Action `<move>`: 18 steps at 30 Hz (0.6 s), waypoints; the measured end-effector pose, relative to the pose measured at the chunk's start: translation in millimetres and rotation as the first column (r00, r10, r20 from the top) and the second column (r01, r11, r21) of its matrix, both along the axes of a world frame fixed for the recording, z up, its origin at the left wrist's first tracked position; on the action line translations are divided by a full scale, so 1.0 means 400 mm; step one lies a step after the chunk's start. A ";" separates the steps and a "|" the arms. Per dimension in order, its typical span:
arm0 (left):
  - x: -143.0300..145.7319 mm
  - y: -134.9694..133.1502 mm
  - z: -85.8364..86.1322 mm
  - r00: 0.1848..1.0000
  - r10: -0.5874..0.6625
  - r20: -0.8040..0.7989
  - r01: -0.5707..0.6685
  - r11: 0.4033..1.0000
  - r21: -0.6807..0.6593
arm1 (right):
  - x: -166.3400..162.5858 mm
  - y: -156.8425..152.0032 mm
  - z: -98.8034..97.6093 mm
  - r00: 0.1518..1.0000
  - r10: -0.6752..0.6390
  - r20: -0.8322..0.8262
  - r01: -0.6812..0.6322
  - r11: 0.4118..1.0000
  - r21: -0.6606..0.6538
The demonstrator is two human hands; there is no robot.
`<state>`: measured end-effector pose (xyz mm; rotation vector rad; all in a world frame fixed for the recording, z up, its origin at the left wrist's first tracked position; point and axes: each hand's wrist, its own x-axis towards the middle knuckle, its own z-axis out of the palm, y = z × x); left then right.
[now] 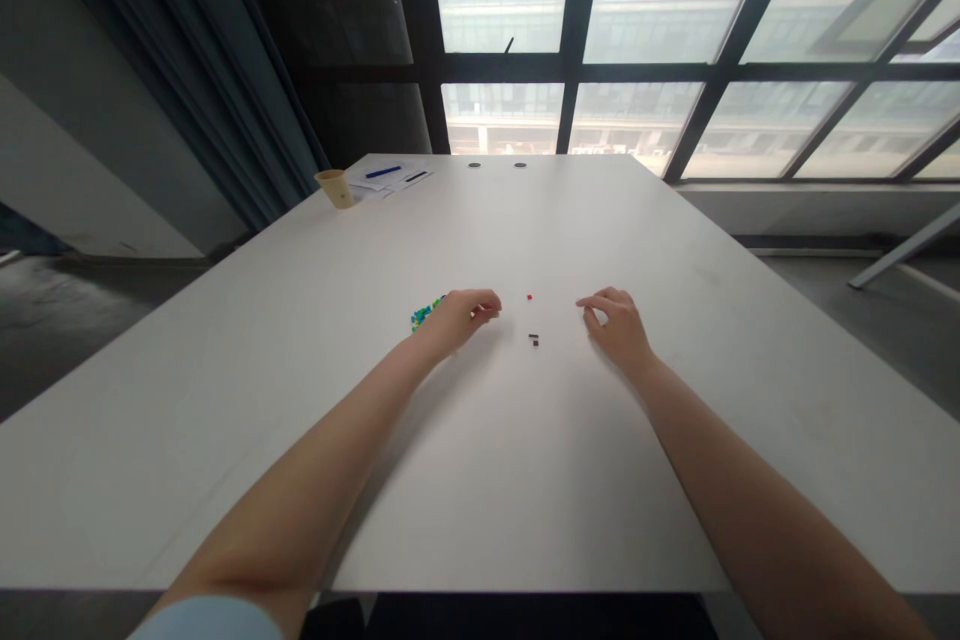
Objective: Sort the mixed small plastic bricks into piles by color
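Note:
Left of a small red piece (529, 297), my left hand (466, 316) hovers over the white table with its fingers curled toward the thumb in a pinch. Whatever may be between those fingertips is too small to make out. A pile of small blue, green and yellow toy bricks (422, 316) lies beside that hand, partly hidden behind it. My right hand (616, 322) is at the right of the red piece, forefinger stretched out and thumb apart, with nothing visible in it. Between the hands and slightly nearer me lie a thin dark piece (533, 336) and a dark reddish piece (535, 343).
The white table (480, 490) stretches toward large windows. At its far left stand a tan paper cup (335, 189) and sheets of paper (397, 182) with a blue pen (383, 172) and a dark pen (416, 177). Two round grommets (520, 165) sit near the far edge.

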<state>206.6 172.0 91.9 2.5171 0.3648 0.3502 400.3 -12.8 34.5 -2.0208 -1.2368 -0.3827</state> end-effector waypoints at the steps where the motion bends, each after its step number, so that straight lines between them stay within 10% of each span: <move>1: 0.002 -0.016 0.006 0.997 -0.023 0.067 0.026 0.999 -0.046 | -0.013 0.002 0.010 0.999 0.038 0.007 -0.038 0.999 0.025; 9: 0.002 -0.079 0.024 0.959 -0.205 0.194 0.180 0.974 0.139 | -0.146 0.010 0.100 0.915 0.397 0.072 -0.403 0.888 0.220; 18: -0.002 -0.087 0.040 0.970 -0.244 -0.015 0.244 0.960 0.140 | -0.178 0.018 0.092 0.920 0.388 0.059 -0.392 0.895 0.215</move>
